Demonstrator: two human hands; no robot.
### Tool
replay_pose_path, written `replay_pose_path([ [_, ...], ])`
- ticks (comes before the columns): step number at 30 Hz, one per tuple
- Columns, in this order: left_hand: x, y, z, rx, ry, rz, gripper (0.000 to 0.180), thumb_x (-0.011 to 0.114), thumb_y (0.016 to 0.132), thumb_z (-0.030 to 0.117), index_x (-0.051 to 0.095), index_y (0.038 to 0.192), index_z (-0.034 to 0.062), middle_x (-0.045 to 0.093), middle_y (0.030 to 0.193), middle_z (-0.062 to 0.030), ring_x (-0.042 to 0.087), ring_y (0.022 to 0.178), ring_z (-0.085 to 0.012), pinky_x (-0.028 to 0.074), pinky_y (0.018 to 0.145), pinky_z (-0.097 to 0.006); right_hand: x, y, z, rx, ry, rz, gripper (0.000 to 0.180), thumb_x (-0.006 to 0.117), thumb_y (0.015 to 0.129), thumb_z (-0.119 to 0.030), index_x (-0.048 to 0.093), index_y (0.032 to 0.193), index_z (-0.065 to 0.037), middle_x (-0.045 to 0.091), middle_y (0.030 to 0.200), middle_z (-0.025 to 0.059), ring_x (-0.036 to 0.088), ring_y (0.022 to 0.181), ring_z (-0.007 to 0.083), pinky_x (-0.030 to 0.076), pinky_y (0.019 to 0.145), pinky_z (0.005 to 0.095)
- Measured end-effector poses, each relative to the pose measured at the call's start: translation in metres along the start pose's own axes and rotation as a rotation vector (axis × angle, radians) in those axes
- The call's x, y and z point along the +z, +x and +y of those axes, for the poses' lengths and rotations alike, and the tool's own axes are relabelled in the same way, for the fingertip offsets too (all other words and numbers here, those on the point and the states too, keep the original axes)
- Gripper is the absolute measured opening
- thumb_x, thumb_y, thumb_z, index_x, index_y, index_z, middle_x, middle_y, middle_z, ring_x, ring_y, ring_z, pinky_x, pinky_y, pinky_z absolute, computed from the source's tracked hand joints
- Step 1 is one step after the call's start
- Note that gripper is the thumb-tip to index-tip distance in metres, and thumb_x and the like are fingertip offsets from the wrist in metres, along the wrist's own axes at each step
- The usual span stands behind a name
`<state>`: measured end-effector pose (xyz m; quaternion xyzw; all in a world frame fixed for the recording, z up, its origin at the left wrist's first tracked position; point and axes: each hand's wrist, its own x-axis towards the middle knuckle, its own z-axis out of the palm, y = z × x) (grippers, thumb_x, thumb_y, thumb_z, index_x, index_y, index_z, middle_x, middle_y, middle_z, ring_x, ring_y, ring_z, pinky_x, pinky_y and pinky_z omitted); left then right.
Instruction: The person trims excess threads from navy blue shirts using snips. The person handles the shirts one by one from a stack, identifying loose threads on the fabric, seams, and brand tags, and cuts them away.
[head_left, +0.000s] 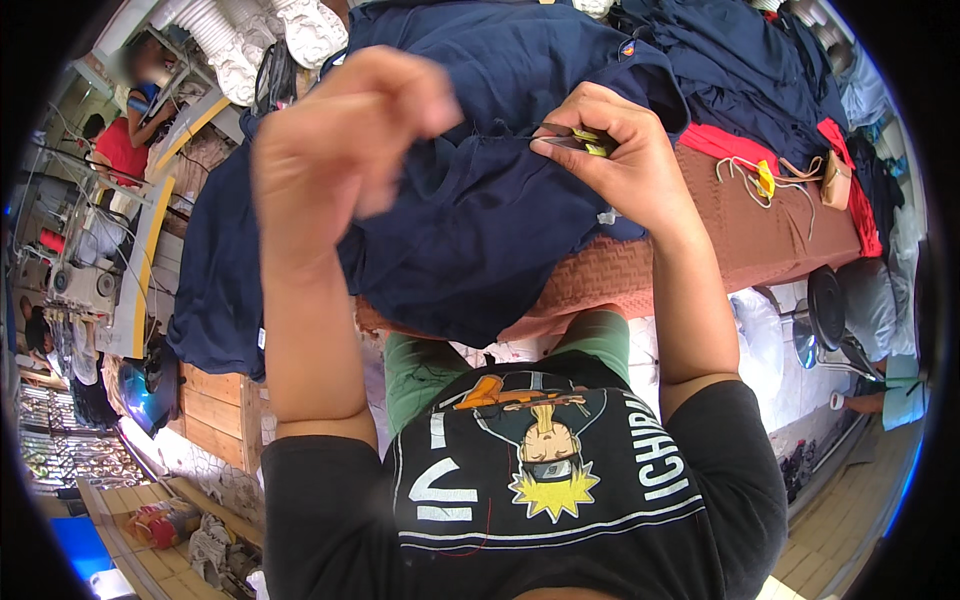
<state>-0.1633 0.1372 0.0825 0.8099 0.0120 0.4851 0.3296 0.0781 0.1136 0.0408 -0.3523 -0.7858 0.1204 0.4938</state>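
A dark navy garment (pixel 480 220) lies bunched over the table in front of me. My right hand (pixel 630 160) is shut on a small thread snip (pixel 585 142) with a yellow handle, its tip at a seam of the garment. My left hand (pixel 340 150) is raised above the garment's left part, blurred, with fingers curled shut. A thin dark thread (pixel 500 135) runs between the two hands; I cannot tell whether the left fingers pinch it.
The table carries a brown-red cover (pixel 760 245). A pile of navy garments (pixel 740 50), red fabric (pixel 720 145) and cords with a yellow tag (pixel 762 180) lie at the back right. Sewing machines (pixel 80 280) and a seated person (pixel 120 150) are at left.
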Motion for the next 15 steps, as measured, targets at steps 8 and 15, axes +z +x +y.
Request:
replay_pose_path([
  [8, 0.028, 0.0, 0.017, -0.383, 0.602, 0.078, 0.036, 0.077, 0.078, 0.009, 0.068, 0.112, 0.006, 0.061, 0.113, -0.0021, 0.041, 0.059, -0.0006, 0.038, 0.057, -0.016, 0.0, -0.001, -0.001, 0.033, 0.036, 0.034, 0.014, 0.075, 0.074, -0.004, 0.067, 0.085, -0.003, 0.056, 0.073, 0.0029, 0.053, 0.066, 0.012, 0.042, 0.061, 0.0259],
  [15, 0.037, 0.005, 0.005, -0.693, 0.43, 0.056, 0.018, 0.069, 0.088, 0.015, 0.072, 0.104, 0.0069, 0.065, 0.108, -0.0053, 0.057, 0.069, -0.0061, 0.046, 0.062, -0.019, -0.003, -0.005, -0.004, 0.096, 0.008, -0.025, 0.014, 0.076, 0.075, -0.005, 0.067, 0.086, -0.003, 0.056, 0.075, 0.0024, 0.054, 0.067, 0.012, 0.043, 0.063, 0.026],
])
